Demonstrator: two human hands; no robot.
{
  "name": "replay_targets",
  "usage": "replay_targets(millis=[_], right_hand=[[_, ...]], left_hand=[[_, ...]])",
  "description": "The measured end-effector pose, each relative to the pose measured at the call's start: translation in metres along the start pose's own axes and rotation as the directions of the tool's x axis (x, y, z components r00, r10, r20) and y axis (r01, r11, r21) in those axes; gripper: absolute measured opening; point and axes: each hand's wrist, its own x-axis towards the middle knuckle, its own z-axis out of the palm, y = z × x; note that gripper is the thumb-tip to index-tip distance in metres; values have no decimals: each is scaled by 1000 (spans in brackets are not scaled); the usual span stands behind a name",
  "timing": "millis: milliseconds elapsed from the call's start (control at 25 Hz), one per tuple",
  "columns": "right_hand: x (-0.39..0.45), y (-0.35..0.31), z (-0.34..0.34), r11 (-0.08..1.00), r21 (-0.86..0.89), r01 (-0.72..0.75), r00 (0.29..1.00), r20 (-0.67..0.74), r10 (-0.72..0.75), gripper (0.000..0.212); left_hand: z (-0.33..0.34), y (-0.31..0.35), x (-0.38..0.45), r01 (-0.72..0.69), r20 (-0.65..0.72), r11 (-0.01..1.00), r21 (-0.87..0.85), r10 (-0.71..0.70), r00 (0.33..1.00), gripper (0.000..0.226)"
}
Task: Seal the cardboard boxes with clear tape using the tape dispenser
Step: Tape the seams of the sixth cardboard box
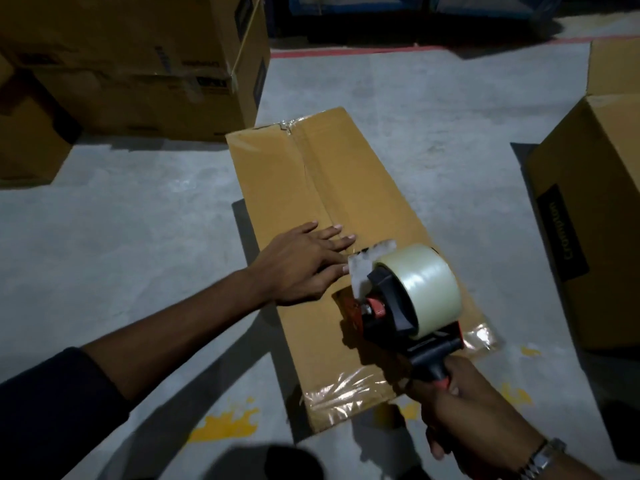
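Pinning the cardboard box (346, 188) mid-frame, the left hand (304, 261) lies flat, fingers straight, steadying its flaps. The right hand (460, 407), lower right, grips the tape dispenser (405, 299), ready to run tape.

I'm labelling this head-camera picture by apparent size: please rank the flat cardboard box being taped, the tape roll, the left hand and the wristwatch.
1. Flat cardboard box, by far the largest.
2. Tape roll and left hand: they look alike, so I will not rank them.
3. Wristwatch, smallest, though partly cut off.

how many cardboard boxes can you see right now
About 5: the box being taped in the middle, a large box far left, a smaller one at the left edge, two at right. Others may lie outside the picture.
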Motion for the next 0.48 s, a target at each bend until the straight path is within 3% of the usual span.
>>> replay_targets(millis=[160, 320, 480], right_hand=[[-17, 5, 7, 999, -54, 2, 998, -58, -5, 12], [-44, 15, -13, 952, -305, 1, 998, -59, -20, 30], [-75, 25, -33, 846, -533, 19, 991, -100, -85, 30]], left_hand=[[-6, 3, -1, -17, 43, 1000, 27, 16, 999, 63], [-3, -1, -1, -25, 38, 1000, 8, 25, 999, 50], [-3, -2, -2, -36, 21, 999, -20, 37, 999, 53]])
